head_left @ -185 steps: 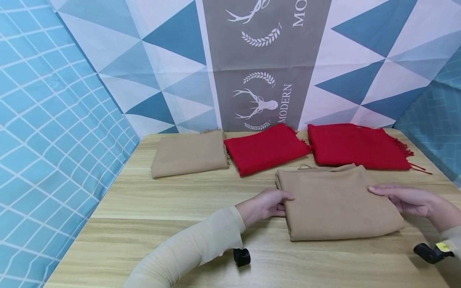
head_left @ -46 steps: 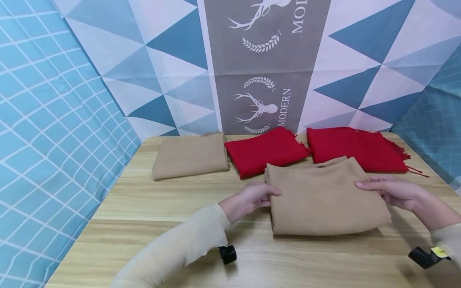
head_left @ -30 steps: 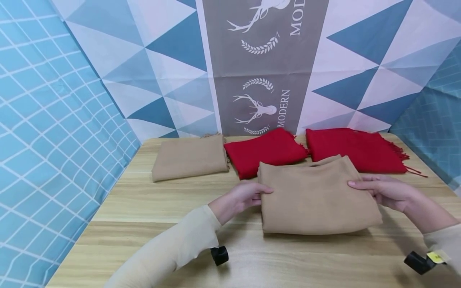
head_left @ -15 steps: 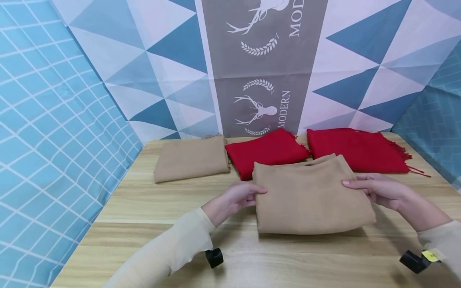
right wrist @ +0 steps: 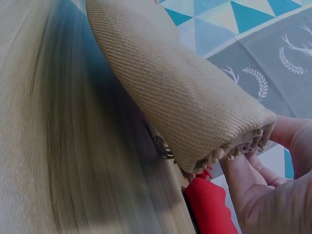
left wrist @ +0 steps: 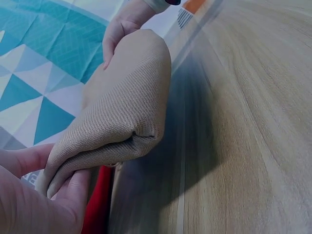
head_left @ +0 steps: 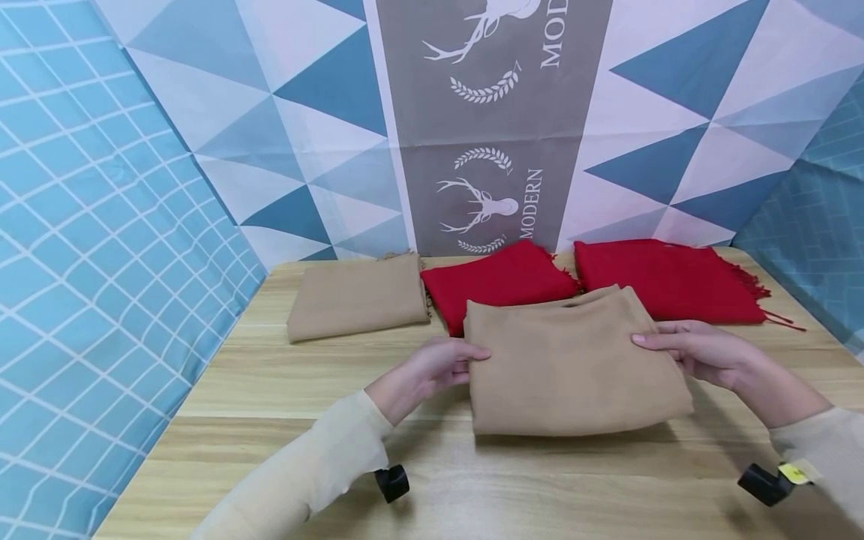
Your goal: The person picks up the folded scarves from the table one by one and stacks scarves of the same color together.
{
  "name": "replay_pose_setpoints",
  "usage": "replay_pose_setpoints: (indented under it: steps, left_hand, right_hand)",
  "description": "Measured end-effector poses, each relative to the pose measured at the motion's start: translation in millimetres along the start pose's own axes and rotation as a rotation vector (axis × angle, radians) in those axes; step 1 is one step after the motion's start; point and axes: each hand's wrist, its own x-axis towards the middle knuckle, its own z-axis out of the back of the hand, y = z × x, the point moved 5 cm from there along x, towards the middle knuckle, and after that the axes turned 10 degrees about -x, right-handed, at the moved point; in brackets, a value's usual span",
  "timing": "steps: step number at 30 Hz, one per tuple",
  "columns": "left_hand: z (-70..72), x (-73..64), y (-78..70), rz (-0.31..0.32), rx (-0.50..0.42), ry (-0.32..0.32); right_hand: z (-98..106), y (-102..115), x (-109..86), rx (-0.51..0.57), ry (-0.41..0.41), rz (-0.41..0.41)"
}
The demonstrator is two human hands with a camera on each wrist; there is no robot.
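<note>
A folded beige fringed scarf (head_left: 577, 371) hangs between my hands, clear of the table with its shadow underneath. My left hand (head_left: 432, 367) pinches its left side, thumb in front and fingers behind. On the right side my right hand (head_left: 709, 354) grips it the same way. In the left wrist view the folded layers of the scarf (left wrist: 117, 107) show between thumb and fingers. The right wrist view shows short fringe at the end of the scarf (right wrist: 195, 102) that my right hand (right wrist: 278, 190) pinches.
Along the back of the wooden table (head_left: 283, 435) lie a folded beige scarf (head_left: 358, 296), a folded red scarf (head_left: 496, 281) and another red scarf (head_left: 668, 281) with fringe on its right. Patterned cloth (head_left: 324, 135) stands behind; a blue checked cloth (head_left: 101, 247) hangs at the left.
Both hands have carried the held beige scarf leftward and slightly up, off the table where it lay at first. It now overlaps the middle red scarf more. The back scarves have stayed put.
</note>
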Motion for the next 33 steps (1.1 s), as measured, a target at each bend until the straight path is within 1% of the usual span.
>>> replay_pose_setpoints:
  steps: [9,16,25,33]
  left_hand:
    - [8.7,-3.6,-1.6,-0.024,0.009,0.011]
    - [15.8,-6.7,-2.7,-0.041,-0.005,0.012]
    - [22.4,-9.1,-3.8,-0.059,-0.011,0.022]
    - [26.1,-12.1,-3.4,-0.051,-0.003,0.033]
  right_hand:
    - [-9,5,0.1,0.031,-0.002,0.009]
    - [-16,8,0.8,0.056,0.013,0.011]
    - [-21,8,6.1,0.032,0.008,-0.019]
    - [-26,10,7.0,0.057,0.05,0.006]
